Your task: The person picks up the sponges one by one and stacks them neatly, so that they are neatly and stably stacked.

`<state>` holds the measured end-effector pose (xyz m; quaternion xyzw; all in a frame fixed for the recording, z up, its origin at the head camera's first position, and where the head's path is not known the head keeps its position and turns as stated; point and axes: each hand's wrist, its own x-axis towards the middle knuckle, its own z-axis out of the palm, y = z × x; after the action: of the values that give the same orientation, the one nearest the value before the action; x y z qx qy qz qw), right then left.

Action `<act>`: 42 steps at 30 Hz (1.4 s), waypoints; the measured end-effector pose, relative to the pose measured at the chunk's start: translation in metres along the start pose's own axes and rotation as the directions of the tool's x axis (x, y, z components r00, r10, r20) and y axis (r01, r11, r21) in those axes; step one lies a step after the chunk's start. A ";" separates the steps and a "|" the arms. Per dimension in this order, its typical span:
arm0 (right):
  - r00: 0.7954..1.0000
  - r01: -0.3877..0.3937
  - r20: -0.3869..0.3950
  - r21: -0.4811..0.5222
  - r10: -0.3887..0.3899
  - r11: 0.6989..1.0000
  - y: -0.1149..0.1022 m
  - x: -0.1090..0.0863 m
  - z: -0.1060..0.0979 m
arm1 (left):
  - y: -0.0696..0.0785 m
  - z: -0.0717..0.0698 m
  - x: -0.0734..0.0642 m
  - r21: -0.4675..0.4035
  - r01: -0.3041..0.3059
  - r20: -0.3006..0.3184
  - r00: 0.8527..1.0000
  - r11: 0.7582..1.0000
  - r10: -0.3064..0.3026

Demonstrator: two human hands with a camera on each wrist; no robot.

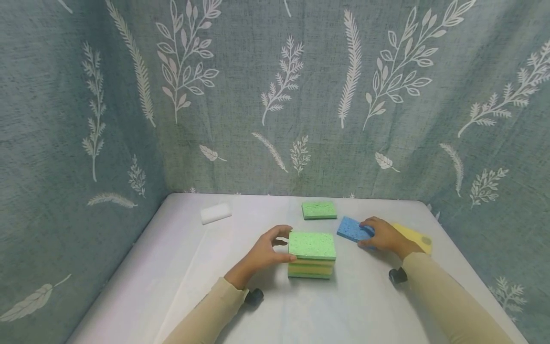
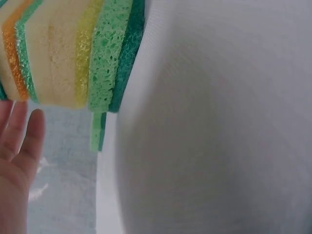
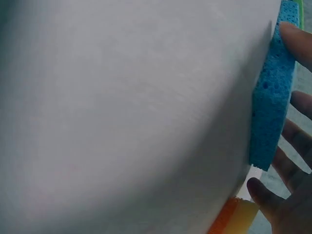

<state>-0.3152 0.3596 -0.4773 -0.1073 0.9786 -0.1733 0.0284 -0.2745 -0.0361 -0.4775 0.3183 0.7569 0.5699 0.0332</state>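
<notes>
The blue sponge point(image 1: 349, 229) lay on the white table point(image 1: 335, 310), right of the sponge stack point(image 1: 312, 244); the right hand point(image 1: 384, 235) held it between thumb and curled fingers; the left hand point(image 1: 265, 251) was spread at the stack's left, thumb touching it; beyond lay a green sponge point(image 1: 319, 209), a yellow sponge point(image 1: 410, 235) and a white block point(image 1: 216, 213).

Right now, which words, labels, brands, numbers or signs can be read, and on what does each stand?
None can be read: the sponge stack, blue sponge and white block show no lettering.
The yellow piece bears a round mark, too unclear to read.
The curtain shows only plant patterns.
</notes>
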 end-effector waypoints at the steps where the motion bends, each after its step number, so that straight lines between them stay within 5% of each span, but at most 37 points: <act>1: 1.000 -0.009 0.007 0.002 0.009 1.000 0.000 0.000 0.000 | 0.000 0.000 0.000 0.000 -0.001 -0.003 1.000 1.000 0.001; 19: 1.000 0.028 0.002 -0.049 -0.028 0.998 -0.008 -0.004 -0.007 | -0.001 0.001 -0.001 0.020 0.029 0.004 1.000 0.999 -0.029; 42: 0.963 0.251 -0.068 -0.109 -0.259 0.962 -0.035 -0.022 -0.040 | 0.000 0.002 0.000 0.025 0.046 0.000 0.999 0.999 -0.046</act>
<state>-0.2905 0.3457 -0.4275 -0.2268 0.9643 -0.1308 -0.0396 -0.2734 -0.0349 -0.4781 0.3014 0.7708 0.5596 0.0424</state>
